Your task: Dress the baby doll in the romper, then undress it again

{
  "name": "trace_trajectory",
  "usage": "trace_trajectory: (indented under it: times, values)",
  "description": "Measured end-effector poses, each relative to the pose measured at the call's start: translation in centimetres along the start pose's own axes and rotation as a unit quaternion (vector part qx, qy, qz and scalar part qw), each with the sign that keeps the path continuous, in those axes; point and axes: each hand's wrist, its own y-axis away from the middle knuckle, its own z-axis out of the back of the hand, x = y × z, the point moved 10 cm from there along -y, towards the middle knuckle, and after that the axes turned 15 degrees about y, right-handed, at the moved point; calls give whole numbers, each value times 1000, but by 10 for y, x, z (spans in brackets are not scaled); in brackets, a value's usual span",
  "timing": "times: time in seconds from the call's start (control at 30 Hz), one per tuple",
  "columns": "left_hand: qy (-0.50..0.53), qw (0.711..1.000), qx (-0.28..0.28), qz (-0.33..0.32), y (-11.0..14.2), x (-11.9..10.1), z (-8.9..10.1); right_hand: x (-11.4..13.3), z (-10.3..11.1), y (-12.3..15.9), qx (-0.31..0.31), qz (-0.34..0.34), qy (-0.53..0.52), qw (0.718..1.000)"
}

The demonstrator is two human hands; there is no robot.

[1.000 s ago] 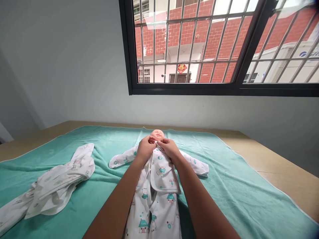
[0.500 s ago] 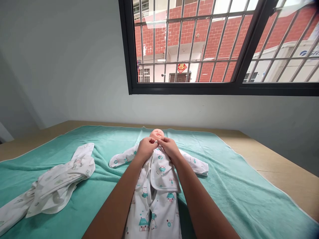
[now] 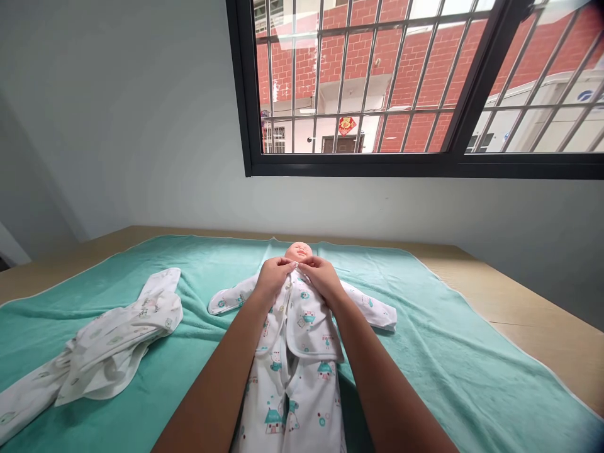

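While a doll (image 3: 298, 251) lies in the printed jacket (image 3: 309, 318), fingers (image 3: 285, 262) of left hand (image 3: 273, 275) and right hand (image 3: 323, 275) pinch its collar (image 3: 296, 267).

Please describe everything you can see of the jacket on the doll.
The jacket is white, soft-looking fabric with small teal and pink prints, long sleeves and pale edging. It lies face up on the doll, sleeves spread over the green cloth, hem over the trousers. The front parts below the collar, where the left hand and right hand pinch it. Fastening details are too small to tell.
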Motion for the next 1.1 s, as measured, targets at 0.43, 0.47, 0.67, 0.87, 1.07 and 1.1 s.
trace_trajectory:
  times: [0.43,0.47,0.67,0.87,1.07,1.1]
  values:
    - [-5,999,-15,-28,1,-7,2,7,1,1,0,15,37,999]
    - [-4,999,-15,-30,1,-8,2,7,1,1,-1,16,38,999]
    - [1,999,-12,-30,1,-8,1,8,1,1,-4,24,44,999]
    - [8,1000,-10,-24,-1,-5,2,9,1,1,-9,29,53,998]
    - [30,999,-5,-18,-3,0,3,13,2,1,-14,46,76,996]
    - [35,999,-2,-15,-4,1,3,14,3,1,-16,49,84,995]
